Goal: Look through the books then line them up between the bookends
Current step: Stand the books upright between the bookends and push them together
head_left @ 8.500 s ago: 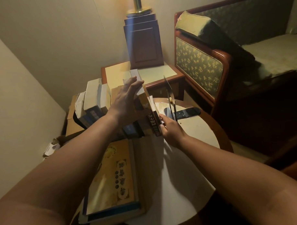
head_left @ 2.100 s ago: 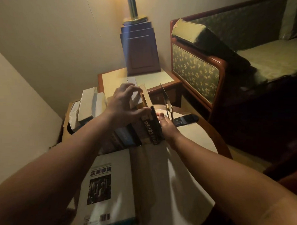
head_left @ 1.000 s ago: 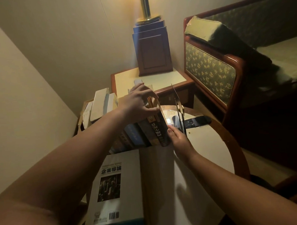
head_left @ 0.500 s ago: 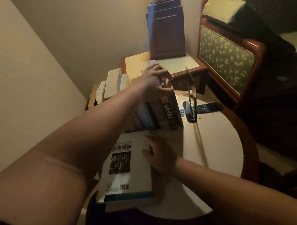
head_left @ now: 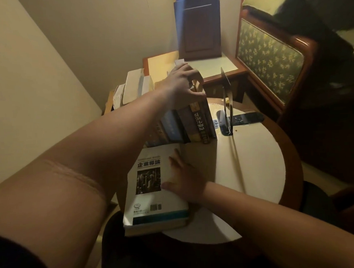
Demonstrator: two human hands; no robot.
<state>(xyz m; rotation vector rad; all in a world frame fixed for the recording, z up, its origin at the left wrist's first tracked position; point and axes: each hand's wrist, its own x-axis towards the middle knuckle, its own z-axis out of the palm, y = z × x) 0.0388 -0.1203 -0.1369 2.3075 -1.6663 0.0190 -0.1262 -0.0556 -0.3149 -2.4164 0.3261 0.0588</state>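
Four or so dark-spined upright books (head_left: 188, 123) stand in one leaning row just left of the thin black metal bookend (head_left: 229, 112), with the left hand (head_left: 182, 87) clamped over their tops. One glossy white paperback (head_left: 150, 187) lies flat, nearer than the bookend. The right hand (head_left: 187, 183), a second ago at the row's foot, now rests on it with fingers spread.

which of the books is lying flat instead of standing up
The white book with the photo cover, nearest the person, lies flat on the table under the right hand. The other books stand in a row gripped by the left hand.
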